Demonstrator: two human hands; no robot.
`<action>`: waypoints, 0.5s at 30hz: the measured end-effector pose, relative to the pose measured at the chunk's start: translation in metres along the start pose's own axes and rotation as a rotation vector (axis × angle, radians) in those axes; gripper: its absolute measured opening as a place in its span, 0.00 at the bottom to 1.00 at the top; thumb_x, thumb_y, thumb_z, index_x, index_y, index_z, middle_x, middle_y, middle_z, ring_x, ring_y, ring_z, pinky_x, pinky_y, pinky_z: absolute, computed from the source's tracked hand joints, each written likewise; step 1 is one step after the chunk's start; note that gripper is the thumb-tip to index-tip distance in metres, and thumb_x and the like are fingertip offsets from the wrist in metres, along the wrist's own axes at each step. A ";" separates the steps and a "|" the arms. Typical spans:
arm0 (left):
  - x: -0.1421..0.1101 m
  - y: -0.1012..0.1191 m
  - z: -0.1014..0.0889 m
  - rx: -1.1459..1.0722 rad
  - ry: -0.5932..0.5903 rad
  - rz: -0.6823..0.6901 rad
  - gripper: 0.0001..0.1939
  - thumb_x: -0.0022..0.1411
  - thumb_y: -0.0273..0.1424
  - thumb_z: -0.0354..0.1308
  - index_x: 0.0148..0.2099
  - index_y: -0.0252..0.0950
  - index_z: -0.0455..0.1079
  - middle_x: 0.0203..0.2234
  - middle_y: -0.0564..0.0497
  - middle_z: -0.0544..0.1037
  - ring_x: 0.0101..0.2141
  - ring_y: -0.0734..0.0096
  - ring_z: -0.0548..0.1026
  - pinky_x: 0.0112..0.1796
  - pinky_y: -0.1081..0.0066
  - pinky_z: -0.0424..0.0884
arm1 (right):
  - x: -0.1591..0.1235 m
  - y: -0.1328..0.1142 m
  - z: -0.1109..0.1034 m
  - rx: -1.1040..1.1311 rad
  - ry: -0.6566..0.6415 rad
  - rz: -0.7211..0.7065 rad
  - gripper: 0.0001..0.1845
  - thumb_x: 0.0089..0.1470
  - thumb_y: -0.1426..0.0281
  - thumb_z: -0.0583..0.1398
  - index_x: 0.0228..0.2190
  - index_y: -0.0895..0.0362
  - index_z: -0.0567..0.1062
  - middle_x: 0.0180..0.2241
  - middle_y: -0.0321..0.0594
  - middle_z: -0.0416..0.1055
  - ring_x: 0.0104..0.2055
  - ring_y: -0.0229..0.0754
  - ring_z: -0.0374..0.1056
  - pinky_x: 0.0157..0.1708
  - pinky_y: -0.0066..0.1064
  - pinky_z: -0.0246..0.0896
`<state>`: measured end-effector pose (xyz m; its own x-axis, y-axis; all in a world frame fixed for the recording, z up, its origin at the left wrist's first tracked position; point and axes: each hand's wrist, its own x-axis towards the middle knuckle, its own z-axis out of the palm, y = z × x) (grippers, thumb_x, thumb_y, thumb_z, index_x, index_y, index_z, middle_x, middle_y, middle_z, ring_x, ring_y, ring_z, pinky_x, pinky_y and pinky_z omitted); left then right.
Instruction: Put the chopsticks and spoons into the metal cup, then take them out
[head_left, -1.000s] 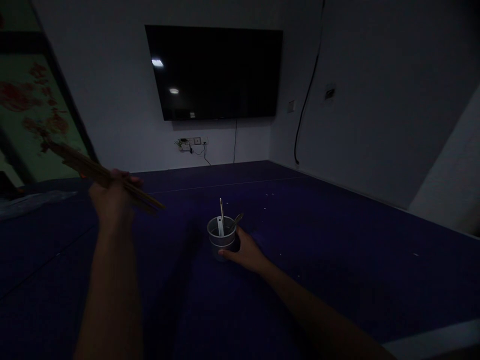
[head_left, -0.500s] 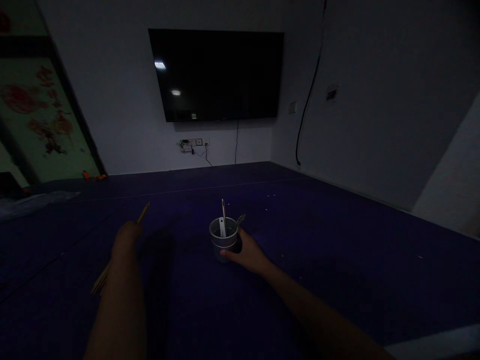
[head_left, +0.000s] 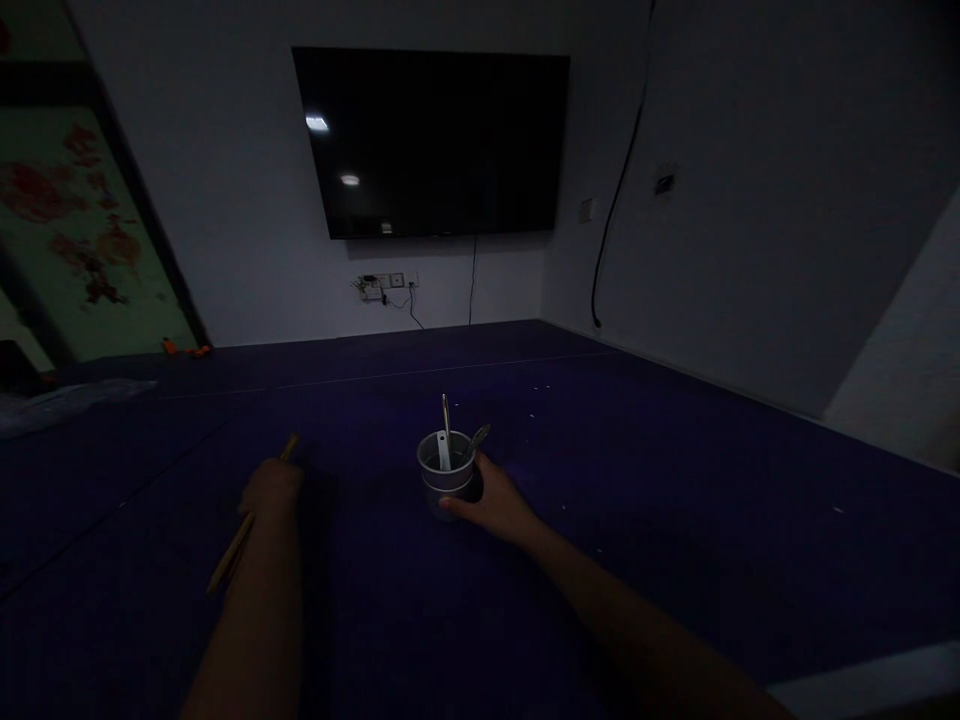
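Observation:
A small metal cup (head_left: pixel 445 478) stands on the dark blue surface (head_left: pixel 675 520) and holds a spoon and other utensils (head_left: pixel 445 430) that stick up out of it. My right hand (head_left: pixel 496 500) is wrapped round the cup's right side. My left hand (head_left: pixel 271 488) is closed round a bundle of wooden chopsticks (head_left: pixel 238 540), low over the surface to the left of the cup. The chopsticks slant from the front left up past my fingers toward the back right.
A dark television (head_left: pixel 435 145) hangs on the back wall above a socket strip (head_left: pixel 382 285) with cables. A black cable (head_left: pixel 619 180) runs down the right wall. A flowered panel (head_left: pixel 75 230) stands at the left, with clear plastic (head_left: pixel 67 400) lying below it.
My left hand has come down from head height to just over the surface, and the chopsticks have swung from lying across to slanting lengthwise. My right hand has stayed on the cup.

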<state>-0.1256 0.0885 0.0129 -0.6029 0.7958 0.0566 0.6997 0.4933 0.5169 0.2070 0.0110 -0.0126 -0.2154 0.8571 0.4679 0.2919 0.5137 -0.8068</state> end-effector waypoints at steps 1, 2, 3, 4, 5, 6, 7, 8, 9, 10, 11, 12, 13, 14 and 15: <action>-0.001 0.001 0.001 0.020 0.017 -0.114 0.24 0.50 0.34 0.55 0.50 0.28 0.68 0.46 0.22 0.71 0.47 0.30 0.70 0.36 0.40 0.67 | 0.000 0.001 0.000 0.001 -0.002 0.002 0.37 0.40 0.66 0.68 0.52 0.54 0.63 0.53 0.47 0.67 0.55 0.50 0.63 0.55 0.47 0.56; -0.002 0.003 0.002 0.031 0.027 -0.164 0.25 0.51 0.34 0.55 0.50 0.28 0.68 0.46 0.23 0.71 0.48 0.32 0.70 0.37 0.42 0.67 | 0.000 0.001 0.000 0.001 -0.003 0.006 0.37 0.40 0.65 0.68 0.52 0.53 0.63 0.52 0.47 0.67 0.55 0.50 0.63 0.55 0.47 0.57; -0.004 0.005 0.002 0.047 0.035 -0.217 0.25 0.50 0.35 0.55 0.51 0.29 0.68 0.47 0.24 0.71 0.48 0.33 0.69 0.38 0.43 0.67 | 0.001 0.002 0.000 0.001 -0.004 0.009 0.37 0.40 0.65 0.68 0.52 0.53 0.63 0.52 0.47 0.67 0.55 0.50 0.63 0.55 0.47 0.57; -0.006 0.008 0.001 0.056 0.038 -0.229 0.26 0.51 0.35 0.55 0.51 0.28 0.67 0.48 0.24 0.70 0.49 0.34 0.69 0.39 0.44 0.67 | 0.001 0.003 0.000 0.003 -0.005 0.010 0.37 0.40 0.65 0.68 0.52 0.53 0.63 0.52 0.47 0.67 0.55 0.50 0.63 0.54 0.47 0.57; -0.009 0.010 0.000 0.064 0.036 -0.228 0.27 0.51 0.35 0.55 0.52 0.28 0.67 0.49 0.24 0.70 0.50 0.34 0.68 0.39 0.45 0.67 | 0.001 0.003 0.000 0.004 -0.005 0.011 0.38 0.39 0.65 0.68 0.52 0.54 0.63 0.52 0.47 0.67 0.54 0.49 0.63 0.54 0.47 0.58; -0.011 0.011 -0.001 0.073 0.029 -0.224 0.27 0.51 0.36 0.55 0.52 0.27 0.67 0.49 0.24 0.69 0.51 0.34 0.67 0.40 0.45 0.67 | 0.001 0.004 0.000 0.005 -0.004 0.010 0.38 0.39 0.65 0.68 0.52 0.54 0.63 0.52 0.47 0.67 0.54 0.49 0.63 0.54 0.46 0.58; -0.013 0.013 -0.002 0.082 0.023 -0.217 0.27 0.52 0.36 0.54 0.53 0.27 0.66 0.50 0.24 0.69 0.51 0.34 0.67 0.40 0.45 0.67 | 0.001 0.004 0.000 0.006 -0.004 0.007 0.38 0.39 0.65 0.69 0.52 0.54 0.63 0.52 0.47 0.67 0.54 0.49 0.63 0.54 0.45 0.58; -0.014 0.014 -0.003 0.089 0.017 -0.209 0.27 0.52 0.36 0.54 0.53 0.27 0.66 0.50 0.24 0.68 0.52 0.34 0.66 0.40 0.44 0.67 | 0.001 0.004 0.000 0.006 -0.005 0.004 0.39 0.39 0.65 0.69 0.52 0.54 0.63 0.52 0.47 0.67 0.54 0.49 0.63 0.54 0.45 0.58; -0.015 0.014 -0.004 0.096 0.009 -0.203 0.27 0.52 0.35 0.53 0.53 0.28 0.66 0.51 0.25 0.68 0.52 0.35 0.65 0.41 0.44 0.66 | 0.001 0.003 -0.001 0.003 -0.004 0.003 0.39 0.39 0.65 0.69 0.52 0.54 0.63 0.52 0.47 0.67 0.54 0.49 0.63 0.54 0.45 0.58; -0.016 0.014 -0.004 0.100 0.003 -0.200 0.27 0.52 0.35 0.53 0.54 0.27 0.66 0.51 0.25 0.68 0.53 0.35 0.65 0.41 0.44 0.66 | 0.001 0.003 -0.001 -0.002 -0.003 0.003 0.39 0.39 0.65 0.69 0.52 0.54 0.63 0.52 0.47 0.67 0.55 0.49 0.63 0.54 0.45 0.57; -0.017 0.015 -0.005 0.102 -0.003 -0.201 0.27 0.52 0.34 0.53 0.54 0.27 0.66 0.51 0.25 0.68 0.53 0.35 0.65 0.42 0.45 0.66 | 0.001 0.003 -0.001 -0.005 -0.002 0.002 0.39 0.39 0.65 0.69 0.52 0.55 0.63 0.52 0.47 0.67 0.55 0.49 0.63 0.54 0.45 0.57; -0.016 0.015 -0.005 0.102 -0.008 -0.208 0.27 0.52 0.34 0.53 0.54 0.27 0.66 0.51 0.25 0.68 0.53 0.35 0.65 0.42 0.45 0.66 | 0.001 0.003 -0.001 -0.006 -0.002 0.001 0.39 0.39 0.65 0.69 0.52 0.55 0.63 0.52 0.47 0.67 0.55 0.49 0.63 0.54 0.45 0.57; -0.016 0.015 -0.005 0.100 -0.013 -0.214 0.27 0.52 0.34 0.53 0.53 0.26 0.66 0.51 0.25 0.67 0.53 0.35 0.64 0.42 0.46 0.67 | 0.000 0.002 -0.001 -0.005 -0.001 0.002 0.39 0.39 0.65 0.69 0.52 0.55 0.63 0.52 0.47 0.67 0.55 0.49 0.63 0.54 0.45 0.57; -0.015 0.015 -0.005 0.097 -0.018 -0.217 0.27 0.52 0.34 0.53 0.53 0.26 0.66 0.52 0.25 0.67 0.53 0.35 0.65 0.42 0.46 0.67 | 0.000 0.002 -0.001 -0.004 0.001 0.005 0.39 0.39 0.65 0.69 0.52 0.55 0.63 0.52 0.47 0.67 0.55 0.49 0.63 0.54 0.45 0.57; -0.014 0.015 -0.004 0.095 -0.019 -0.213 0.27 0.52 0.34 0.52 0.53 0.26 0.66 0.51 0.24 0.67 0.53 0.35 0.65 0.41 0.47 0.68 | 0.000 0.002 -0.001 -0.004 0.003 0.008 0.39 0.39 0.65 0.69 0.52 0.55 0.63 0.52 0.47 0.67 0.55 0.49 0.63 0.54 0.45 0.57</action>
<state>-0.1084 0.0830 0.0235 -0.7341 0.6762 -0.0620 0.5907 0.6811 0.4326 0.2081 0.0121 -0.0141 -0.2100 0.8614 0.4625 0.2973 0.5069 -0.8091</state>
